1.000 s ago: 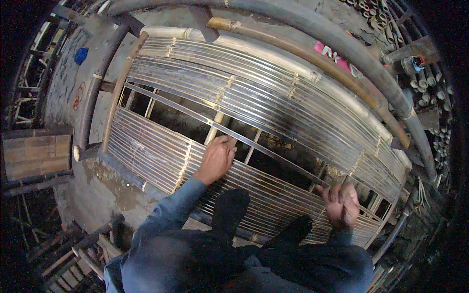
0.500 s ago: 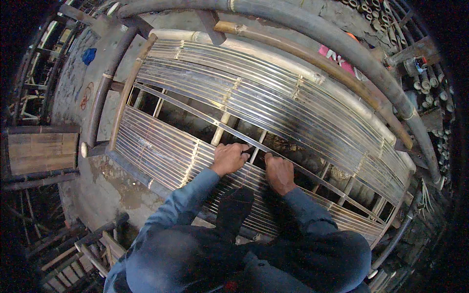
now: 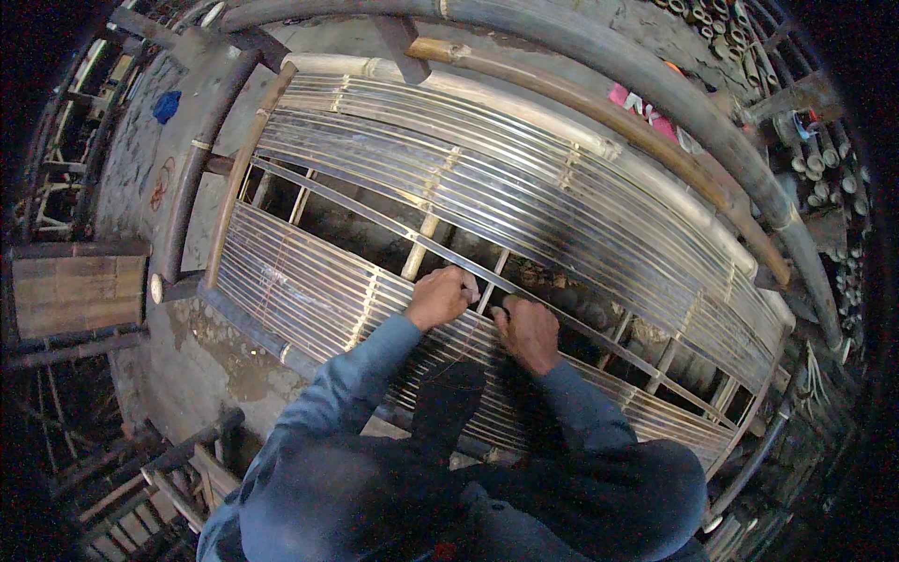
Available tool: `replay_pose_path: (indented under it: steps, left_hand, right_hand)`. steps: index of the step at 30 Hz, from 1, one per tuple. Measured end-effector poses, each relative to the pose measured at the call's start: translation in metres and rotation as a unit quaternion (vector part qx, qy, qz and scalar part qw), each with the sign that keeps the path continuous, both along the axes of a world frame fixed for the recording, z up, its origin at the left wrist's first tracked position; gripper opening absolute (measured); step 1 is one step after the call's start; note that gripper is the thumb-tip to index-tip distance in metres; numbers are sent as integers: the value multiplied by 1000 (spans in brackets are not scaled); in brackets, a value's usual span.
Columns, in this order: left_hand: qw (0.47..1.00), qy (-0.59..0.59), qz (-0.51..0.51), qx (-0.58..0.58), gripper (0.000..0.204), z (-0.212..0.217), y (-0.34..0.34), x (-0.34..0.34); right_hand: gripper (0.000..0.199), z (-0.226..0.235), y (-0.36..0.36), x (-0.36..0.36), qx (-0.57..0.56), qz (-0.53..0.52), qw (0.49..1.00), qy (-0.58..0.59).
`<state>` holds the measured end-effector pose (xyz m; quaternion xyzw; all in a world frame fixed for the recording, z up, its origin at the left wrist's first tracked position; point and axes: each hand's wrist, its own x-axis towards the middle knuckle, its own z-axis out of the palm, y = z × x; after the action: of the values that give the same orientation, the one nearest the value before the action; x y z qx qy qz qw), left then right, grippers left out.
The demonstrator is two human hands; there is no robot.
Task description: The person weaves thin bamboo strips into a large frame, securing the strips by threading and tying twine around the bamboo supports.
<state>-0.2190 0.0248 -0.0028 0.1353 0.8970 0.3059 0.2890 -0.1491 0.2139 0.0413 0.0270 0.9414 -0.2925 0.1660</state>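
A long bamboo bench seat of slats [image 3: 309, 272] lies below me, with a wide gap running along its middle. One loose-looking bamboo strip [image 3: 361, 206] spans the length of that gap. At the gap's near edge, beside a thin crosspiece [image 3: 494, 281], my left hand [image 3: 440, 298] is closed with its fingers pinched. Just right of the crosspiece, my right hand [image 3: 529, 335] is closed too, knuckles up, its thumb side toward the left hand. A thin reddish strand [image 3: 471, 339] shows faintly below the hands. What the fingertips grip is too small to make out.
Thick bamboo rails [image 3: 599, 56] curve along the bench's far side. A low bamboo piece with a flat panel [image 3: 80, 295] stands at the left. Cut bamboo tubes [image 3: 819, 155] are stacked far right. A blue scrap [image 3: 167, 106] lies on the concrete floor [image 3: 201, 361].
My right hand has shifted slightly left and toward me, and its thumb side now shows more. My left hand's fingers are curled in tighter. The bench appears unchanged.
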Motion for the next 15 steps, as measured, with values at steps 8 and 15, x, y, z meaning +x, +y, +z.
replay_pose_path:
  steps: [8,15]
  left_hand:
    - [944,-122,26,305,3,1,-8,4]
    - [923,-191,-1,335,11,17,-7,3]
  right_hand:
    - [25,-11,31,22,-177,-79,980,-49]
    - [40,0,14,13,-634,-289,658,-285]
